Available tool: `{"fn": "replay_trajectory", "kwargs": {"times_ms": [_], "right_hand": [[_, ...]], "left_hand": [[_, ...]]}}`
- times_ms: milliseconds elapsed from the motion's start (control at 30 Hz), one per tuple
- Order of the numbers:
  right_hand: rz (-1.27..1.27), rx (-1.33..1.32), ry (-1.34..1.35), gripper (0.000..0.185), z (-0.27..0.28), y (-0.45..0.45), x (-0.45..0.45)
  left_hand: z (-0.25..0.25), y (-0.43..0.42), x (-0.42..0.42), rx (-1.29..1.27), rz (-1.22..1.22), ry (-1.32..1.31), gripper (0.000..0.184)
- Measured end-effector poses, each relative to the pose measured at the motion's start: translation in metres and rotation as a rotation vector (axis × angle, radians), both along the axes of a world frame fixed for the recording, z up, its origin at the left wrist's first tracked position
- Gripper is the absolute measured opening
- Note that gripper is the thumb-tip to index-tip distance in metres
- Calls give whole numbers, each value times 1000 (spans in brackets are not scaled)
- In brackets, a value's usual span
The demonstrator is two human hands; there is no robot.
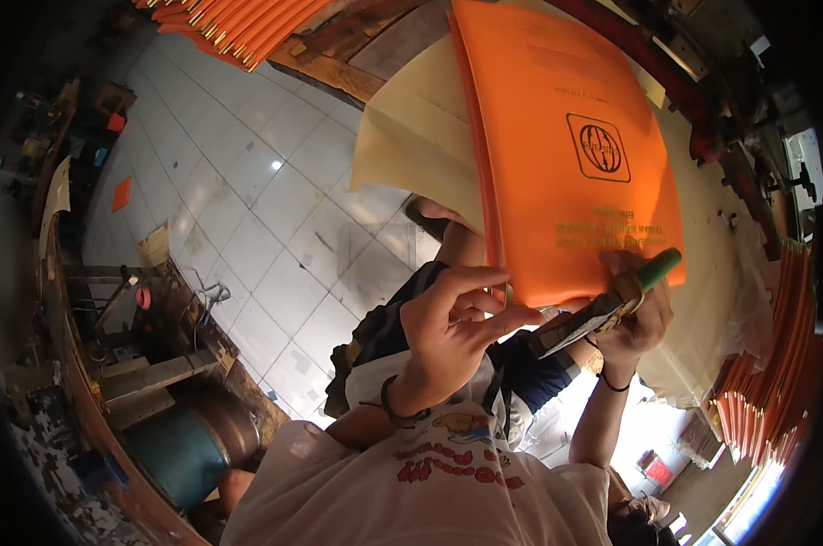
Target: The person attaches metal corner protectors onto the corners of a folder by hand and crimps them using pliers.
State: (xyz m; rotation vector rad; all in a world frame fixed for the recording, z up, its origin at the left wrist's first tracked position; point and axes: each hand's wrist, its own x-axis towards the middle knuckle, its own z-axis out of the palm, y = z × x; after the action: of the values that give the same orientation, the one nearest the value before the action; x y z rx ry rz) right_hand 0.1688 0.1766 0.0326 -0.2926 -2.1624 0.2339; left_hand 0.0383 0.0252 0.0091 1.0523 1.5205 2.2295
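Observation:
An orange folder or cover (557,182) with dark print and a framed globe emblem lies in front of me, its near edge at my hands. More orange layers show along its left side. My left hand (452,328) is curled in a pinch at the near left corner, with a tiny shiny piece seeming to sit at the fingertips. In my right hand (644,318) is a hand tool (594,318) with a green grip and a flat, dull greyish end pointing toward the left hand. Its exact kind is unclear. The right fingers also lie close to the cover's near edge.
Tan paper sheeting (411,136) lies under the cover. Stacks of orange covers with brass-coloured corners stand at upper left (234,27) and at right (767,364). A wooden frame (157,373) and a drum (184,446) are at left, beside the tiled floor (275,227).

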Motion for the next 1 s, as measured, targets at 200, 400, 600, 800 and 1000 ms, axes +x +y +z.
{"fn": "replay_trajectory", "kwargs": {"times_ms": [200, 400, 600, 800, 1000], "right_hand": [[-14, 11, 46, 23, -4, 1, -1], [1, -15, 35, 27, 2, 0, 0], [20, 14, 32, 29, 1, 0, 0], [20, -39, -64, 29, 0, 0, 2], [1, -51, -133, 28, 2, -1, 2]], "left_hand": [[8, 0, -5, -65, 18, 106, 30], [13, -8, -20, -180, 69, 399, 34], [17, -10, -32, -225, 5, 466, 32], [-4, 5, -27, -227, 99, 472, 28], [-11, 8, -34, -192, 105, 509, 30]]}}
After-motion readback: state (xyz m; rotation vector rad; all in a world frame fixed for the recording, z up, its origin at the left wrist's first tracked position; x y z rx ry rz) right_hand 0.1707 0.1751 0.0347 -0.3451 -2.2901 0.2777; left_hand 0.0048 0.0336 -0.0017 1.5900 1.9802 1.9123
